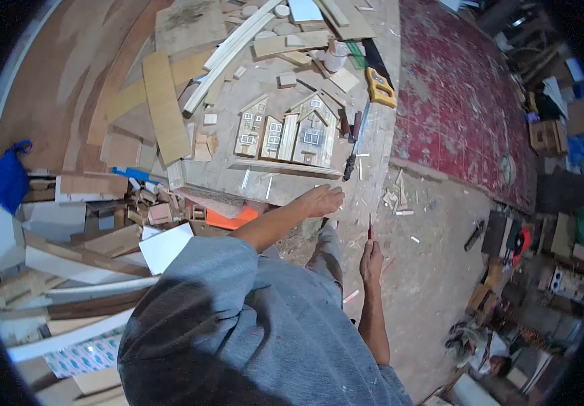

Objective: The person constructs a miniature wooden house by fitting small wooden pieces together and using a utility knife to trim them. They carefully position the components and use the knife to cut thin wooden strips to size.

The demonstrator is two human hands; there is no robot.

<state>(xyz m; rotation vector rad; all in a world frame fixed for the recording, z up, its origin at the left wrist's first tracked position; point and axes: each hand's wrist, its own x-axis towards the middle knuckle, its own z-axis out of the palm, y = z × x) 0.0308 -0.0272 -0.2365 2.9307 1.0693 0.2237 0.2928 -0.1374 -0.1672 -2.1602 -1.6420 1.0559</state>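
My right hand (371,262) is closed round the red handle of a slim tool (371,231) with a dark, narrow tip pointing up toward the bench edge. Its exact kind is too small to tell. At the front edge of the wooden workbench (285,193), my left hand (322,201) is closed with fingers bent; whatever lies in them is hidden. Just beyond stands a wooden model house front (311,139) with small white windows. A long wooden strip (285,168) runs along its base. Right of the model lies a dark-handled tool with a long thin blade (349,167).
A handsaw with a yellow handle (380,88) and a white cup (336,57) are on the bench, among planks (167,108) and offcuts. Scrap wood (89,257) is heaped at left. Wood slivers (398,196) litter the floor beside a red, worn surface (461,108).
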